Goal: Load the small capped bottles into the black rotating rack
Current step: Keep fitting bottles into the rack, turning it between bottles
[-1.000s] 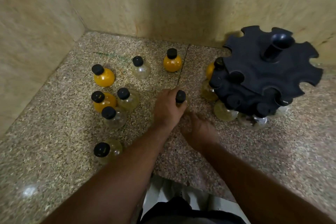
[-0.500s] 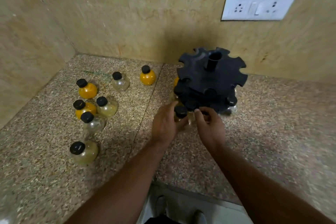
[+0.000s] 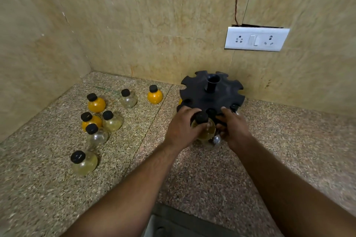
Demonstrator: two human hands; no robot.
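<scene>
Granite counter (image 3: 192,179) corner; left hand (image 3: 181,129) fingers grasp bottle (image 3: 204,128), right hand (image 3: 232,129) grips rack (image 3: 211,94).

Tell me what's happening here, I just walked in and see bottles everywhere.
A person is loading small round black-capped bottles into a black notched rotating rack. The left hand holds a yellowish bottle at the rack's near edge, while the right hand rests on the rack. Seven bottles stand loose on the speckled stone counter, including an orange-filled one.
</scene>
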